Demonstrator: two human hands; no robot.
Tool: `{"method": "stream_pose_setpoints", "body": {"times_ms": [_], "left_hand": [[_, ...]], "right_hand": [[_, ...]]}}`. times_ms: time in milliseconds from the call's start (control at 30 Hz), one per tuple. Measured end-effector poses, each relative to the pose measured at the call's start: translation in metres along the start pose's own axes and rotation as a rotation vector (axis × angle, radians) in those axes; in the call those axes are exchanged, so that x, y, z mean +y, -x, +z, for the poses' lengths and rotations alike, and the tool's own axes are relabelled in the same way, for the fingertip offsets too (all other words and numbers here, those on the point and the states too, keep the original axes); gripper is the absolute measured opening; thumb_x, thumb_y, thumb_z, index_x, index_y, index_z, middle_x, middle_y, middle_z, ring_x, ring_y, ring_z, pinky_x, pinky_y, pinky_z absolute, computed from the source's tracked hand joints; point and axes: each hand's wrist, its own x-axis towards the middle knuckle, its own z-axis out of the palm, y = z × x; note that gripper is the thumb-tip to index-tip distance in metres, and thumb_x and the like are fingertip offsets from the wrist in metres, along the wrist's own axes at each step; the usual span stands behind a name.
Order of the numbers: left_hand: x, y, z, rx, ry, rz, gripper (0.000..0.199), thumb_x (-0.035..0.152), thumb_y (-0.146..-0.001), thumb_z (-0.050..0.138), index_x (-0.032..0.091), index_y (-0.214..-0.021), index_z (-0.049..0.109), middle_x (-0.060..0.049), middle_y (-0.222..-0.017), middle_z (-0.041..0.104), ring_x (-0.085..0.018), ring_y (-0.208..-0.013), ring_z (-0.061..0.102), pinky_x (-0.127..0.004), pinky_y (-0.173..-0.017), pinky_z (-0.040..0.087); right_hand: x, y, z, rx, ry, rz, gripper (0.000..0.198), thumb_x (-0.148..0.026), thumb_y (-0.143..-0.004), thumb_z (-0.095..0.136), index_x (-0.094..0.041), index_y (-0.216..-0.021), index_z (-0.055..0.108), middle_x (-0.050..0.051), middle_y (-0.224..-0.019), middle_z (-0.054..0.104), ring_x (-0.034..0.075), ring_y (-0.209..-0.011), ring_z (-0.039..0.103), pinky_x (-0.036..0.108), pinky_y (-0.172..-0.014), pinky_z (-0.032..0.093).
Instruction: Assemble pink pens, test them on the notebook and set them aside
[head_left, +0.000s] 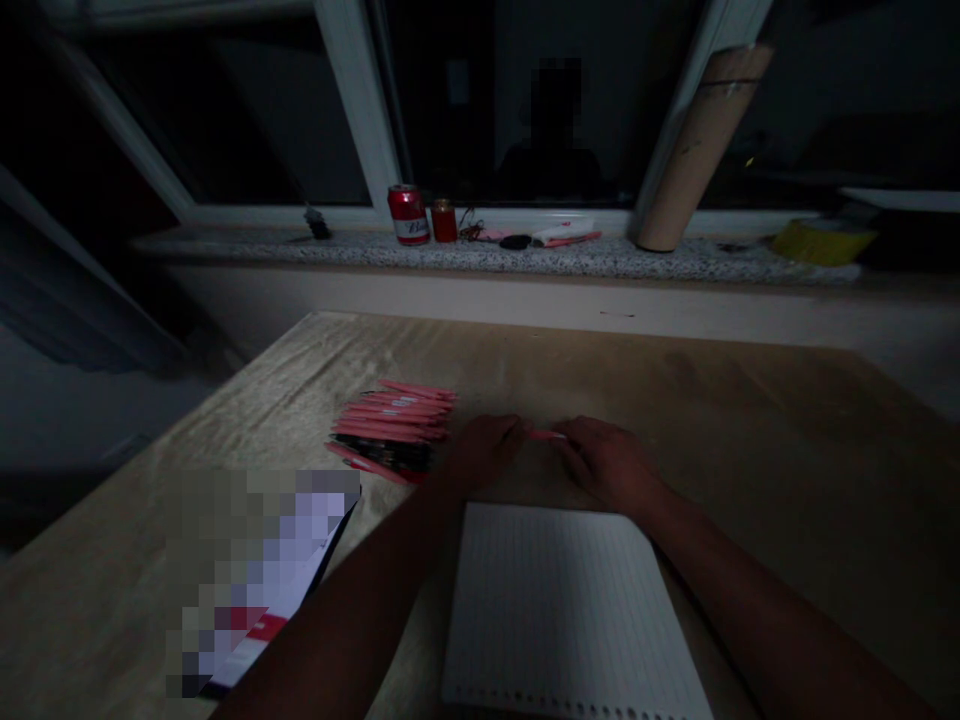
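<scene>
Nearer the far edge of the table (pixel 720 420), the pink pen (pixel 543 435) sits in the closed grip of left hand (pixel 486 446) and right hand (pixel 606 456) (one at each end), and a leftward slip of the left wrist could scatter the adjacent pen pile (pixel 394 417).

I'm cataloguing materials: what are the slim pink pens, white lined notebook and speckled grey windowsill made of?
Slim pink pens: perhaps smooth plastic, by even colour. White lined notebook: matte paper, by its dull ruled page. Speckled grey windowsill: likely stone, by its grain; finish unclear.
</scene>
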Motion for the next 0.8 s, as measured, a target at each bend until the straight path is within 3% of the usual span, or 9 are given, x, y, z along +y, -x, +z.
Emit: {"method": "stream_pose_setpoints", "body": {"times_ms": [267,800], "left_hand": [[-0.0012,0.0019,0.0038,0.065,0.054,0.000,0.032,0.041,-0.091,0.031,0.018,-0.085,0.053,0.001,-0.073,0.059,-0.013,-0.068,0.056,-0.023,-0.060,0.035],[-0.0066,0.0001,0.0093,0.083,-0.069,0.041,0.042,0.042,-0.093,0.024,0.017,-0.078,0.055,-0.002,-0.069,0.059,-0.014,-0.066,0.055,-0.025,-0.061,0.034]], "right_hand": [[0.0002,0.0000,0.0014,0.042,0.008,0.011,0.030,-0.032,-0.091,0.039,-0.020,-0.108,0.061,0.008,-0.094,0.066,0.019,-0.085,0.060,0.031,-0.076,0.043],[0.0005,-0.0004,0.0045,0.065,0.048,-0.032,0.027,-0.029,-0.091,0.042,-0.018,-0.103,0.063,0.008,-0.088,0.063,0.020,-0.084,0.057,0.031,-0.076,0.042]]}}
